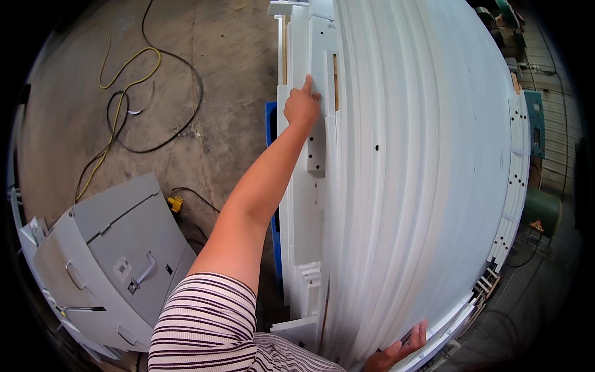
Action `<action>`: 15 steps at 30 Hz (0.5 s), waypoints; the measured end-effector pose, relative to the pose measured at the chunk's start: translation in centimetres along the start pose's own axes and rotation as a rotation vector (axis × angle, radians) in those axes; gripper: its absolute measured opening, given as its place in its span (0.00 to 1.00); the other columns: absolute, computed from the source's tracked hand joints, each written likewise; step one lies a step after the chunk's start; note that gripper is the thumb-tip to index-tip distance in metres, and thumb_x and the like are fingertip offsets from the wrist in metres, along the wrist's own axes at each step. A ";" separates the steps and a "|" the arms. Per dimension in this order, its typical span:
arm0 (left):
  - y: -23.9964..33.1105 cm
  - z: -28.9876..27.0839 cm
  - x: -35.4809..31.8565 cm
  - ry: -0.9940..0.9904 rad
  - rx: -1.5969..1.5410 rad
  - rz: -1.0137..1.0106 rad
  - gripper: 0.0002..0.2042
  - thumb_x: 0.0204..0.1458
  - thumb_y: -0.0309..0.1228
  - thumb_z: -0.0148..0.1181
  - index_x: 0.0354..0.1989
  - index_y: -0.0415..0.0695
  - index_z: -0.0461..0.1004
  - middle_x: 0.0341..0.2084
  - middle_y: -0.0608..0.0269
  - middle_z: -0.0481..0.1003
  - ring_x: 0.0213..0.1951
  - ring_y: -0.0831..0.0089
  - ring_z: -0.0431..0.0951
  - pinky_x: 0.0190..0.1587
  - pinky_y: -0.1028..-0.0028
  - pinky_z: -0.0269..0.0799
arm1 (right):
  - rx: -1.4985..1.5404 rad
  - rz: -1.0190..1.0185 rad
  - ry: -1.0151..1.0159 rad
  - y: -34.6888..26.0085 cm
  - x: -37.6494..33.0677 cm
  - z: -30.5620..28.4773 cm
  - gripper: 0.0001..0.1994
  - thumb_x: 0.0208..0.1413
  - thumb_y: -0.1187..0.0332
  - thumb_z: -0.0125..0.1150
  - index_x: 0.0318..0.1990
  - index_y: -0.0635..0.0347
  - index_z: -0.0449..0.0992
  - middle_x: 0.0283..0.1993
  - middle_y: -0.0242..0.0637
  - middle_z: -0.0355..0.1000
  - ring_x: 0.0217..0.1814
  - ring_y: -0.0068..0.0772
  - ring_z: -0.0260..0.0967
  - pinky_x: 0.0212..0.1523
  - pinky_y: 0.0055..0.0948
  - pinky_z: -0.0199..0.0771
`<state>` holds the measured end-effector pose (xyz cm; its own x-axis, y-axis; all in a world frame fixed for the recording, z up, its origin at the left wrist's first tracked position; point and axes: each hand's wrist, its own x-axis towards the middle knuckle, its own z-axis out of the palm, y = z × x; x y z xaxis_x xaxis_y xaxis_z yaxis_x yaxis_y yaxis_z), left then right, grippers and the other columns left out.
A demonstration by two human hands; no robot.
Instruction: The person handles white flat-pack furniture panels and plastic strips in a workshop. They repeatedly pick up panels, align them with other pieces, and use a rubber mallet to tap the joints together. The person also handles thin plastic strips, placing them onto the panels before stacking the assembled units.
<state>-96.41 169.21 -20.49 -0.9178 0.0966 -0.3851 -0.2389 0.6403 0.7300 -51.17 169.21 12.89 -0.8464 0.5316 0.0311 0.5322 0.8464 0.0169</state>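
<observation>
My left arm, in a striped sleeve, reaches forward to a stack of white metal parts. My left hand [302, 105] has its index finger stretched out against a long white narrow panel [322, 46] with small round holes, and nothing shows in its grip. To the right of it lie several long ribbed white strips [384, 186], running away from me beside a broad pale flat sheet [471, 155]. Near the lower edge, my right hand [396, 352] rests with its fingers extended at the near end of the sheet; its palm is partly cut off.
A grey metal cabinet [142, 242] with handles stands at lower left. Black and yellow cables [116, 133] loop over the concrete floor, near a yellow connector [176, 204]. A blue edge [271, 127] shows under the stack. Green machinery [541, 212] stands at far right.
</observation>
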 end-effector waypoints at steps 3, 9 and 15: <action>0.1 -1.0 -1.0 -0.032 -0.001 -0.034 0.27 0.53 0.38 0.57 0.63 0.62 0.60 0.37 0.53 0.74 0.41 0.56 0.76 0.41 0.61 0.71 | 0.107 0.084 -0.002 0.6 -1.3 -0.1 0.21 0.54 0.72 0.42 0.55 0.71 0.56 0.61 0.63 0.48 0.63 0.60 0.48 0.61 0.58 0.50; -4.6 0.3 -7.6 -0.124 -0.238 0.032 0.27 0.49 0.32 0.60 0.60 0.53 0.65 0.40 0.55 0.75 0.41 0.58 0.76 0.44 0.64 0.71 | 0.106 0.177 0.093 -1.1 -0.9 0.3 0.22 0.59 0.64 0.34 0.56 0.71 0.58 0.63 0.54 0.51 0.65 0.53 0.50 0.65 0.48 0.48; -13.6 -0.1 -18.6 -0.091 -0.383 0.107 0.27 0.44 0.33 0.66 0.54 0.39 0.66 0.36 0.49 0.75 0.39 0.59 0.76 0.43 0.63 0.71 | 0.083 0.020 0.242 -0.9 -1.5 0.0 0.18 0.56 0.69 0.42 0.52 0.70 0.63 0.56 0.53 0.59 0.60 0.55 0.55 0.64 0.52 0.49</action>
<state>-76.13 158.64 -23.20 -0.9161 0.2258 -0.3313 -0.2599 0.2947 0.9196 -50.43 167.66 12.79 -0.8018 0.5337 0.2687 0.5370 0.8408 -0.0675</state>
